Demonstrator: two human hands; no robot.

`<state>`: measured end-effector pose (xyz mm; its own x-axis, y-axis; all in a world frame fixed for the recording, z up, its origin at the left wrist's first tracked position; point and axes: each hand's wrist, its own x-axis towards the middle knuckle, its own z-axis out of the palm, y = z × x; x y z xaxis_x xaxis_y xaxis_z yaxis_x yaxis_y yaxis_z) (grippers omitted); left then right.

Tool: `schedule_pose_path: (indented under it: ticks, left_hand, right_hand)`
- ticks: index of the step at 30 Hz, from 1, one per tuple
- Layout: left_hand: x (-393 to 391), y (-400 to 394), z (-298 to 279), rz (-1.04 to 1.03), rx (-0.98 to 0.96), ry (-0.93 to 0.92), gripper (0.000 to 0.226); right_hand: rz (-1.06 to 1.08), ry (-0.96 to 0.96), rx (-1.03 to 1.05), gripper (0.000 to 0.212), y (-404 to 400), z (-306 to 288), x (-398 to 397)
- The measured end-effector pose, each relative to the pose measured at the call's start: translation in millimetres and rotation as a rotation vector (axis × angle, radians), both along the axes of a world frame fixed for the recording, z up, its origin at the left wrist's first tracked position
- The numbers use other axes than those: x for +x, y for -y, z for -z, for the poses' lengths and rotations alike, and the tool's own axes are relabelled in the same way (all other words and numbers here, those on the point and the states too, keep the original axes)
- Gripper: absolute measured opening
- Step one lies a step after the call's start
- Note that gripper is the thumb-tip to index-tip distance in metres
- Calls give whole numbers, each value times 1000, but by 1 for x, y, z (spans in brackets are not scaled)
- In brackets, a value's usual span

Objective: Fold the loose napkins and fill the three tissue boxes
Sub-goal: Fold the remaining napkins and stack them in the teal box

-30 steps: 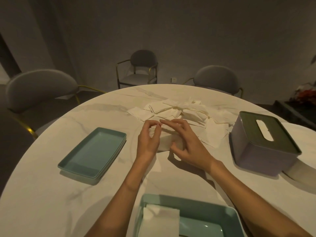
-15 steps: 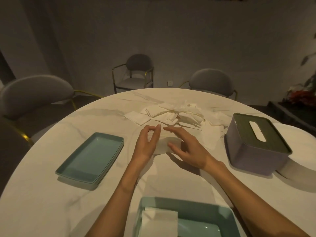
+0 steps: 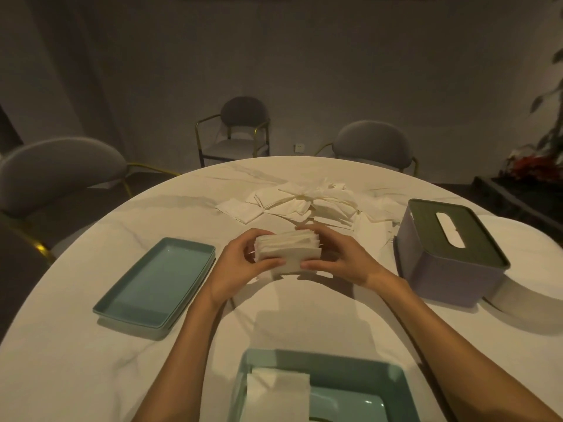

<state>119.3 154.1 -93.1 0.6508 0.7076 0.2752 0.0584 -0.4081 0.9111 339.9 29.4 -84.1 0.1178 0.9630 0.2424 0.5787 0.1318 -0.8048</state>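
Napkins (image 3: 288, 249), folded and gathered into a stack, sit mid-surface, clamped between both hands. The left hand (image 3: 243, 266) wraps the stack's left end, thumb along the near face and fingers curled over the far side. The right hand (image 3: 338, 260) mirrors it on the right end, thumb pressing the near face. So each grip is holding the stack, squeezing it from both ends, probably to square the edges so the bundle slides into a box as one block rather than fanning out. The stack stands on edge, layers showing along the top; whether it touches the surface or hangs just above it, I can't tell.

Just behind lies the loose pile (image 3: 307, 199), unfolded sheets spread and overlapping, kept within easy reach as the supply. To the right stands a closed tissue box (image 3: 447, 254), lid on, a sheet showing in its slot, so it looks already filled. Left of the hands rests a teal tray (image 3: 158, 281), apparently bare inside. Nearest the camera sits another teal tray (image 3: 396, 379) with one napkin (image 3: 277, 391) lying in it, likely the next one to load. The marble surface (image 3: 76, 360) carries it all. Plenty of loose sheets remain, so the job looks partway through.
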Motion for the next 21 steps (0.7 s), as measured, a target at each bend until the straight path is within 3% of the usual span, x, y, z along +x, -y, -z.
schedule_pose_path:
  ticks: [3, 8, 12, 15, 19, 21]
  left_hand:
    - [-2, 5, -9, -15, 18, -11, 38]
    - [-19, 39, -55, 12, -94, -56, 31]
    - [-38, 73, -101, 32, -244, -143, 23]
    - [-56, 105, -126, 100, -296, -227, 32]
    - [-71, 143, -140, 49, -271, -392, 34]
    - [-78, 161, -138, 82, -276, -434, 41]
  right_hand:
    - [24, -37, 11, 40, 1, -6, -2]
    - [27, -189, -23, 36, 33, -44, -18]
    - [36, -258, -159, 35, 71, -87, -37]
    - [37, -264, -298, 43, 104, -118, -55]
    - [67, -262, -488, 25, 142, -148, -67]
    - [78, -168, -547, 19, 154, -153, -72]
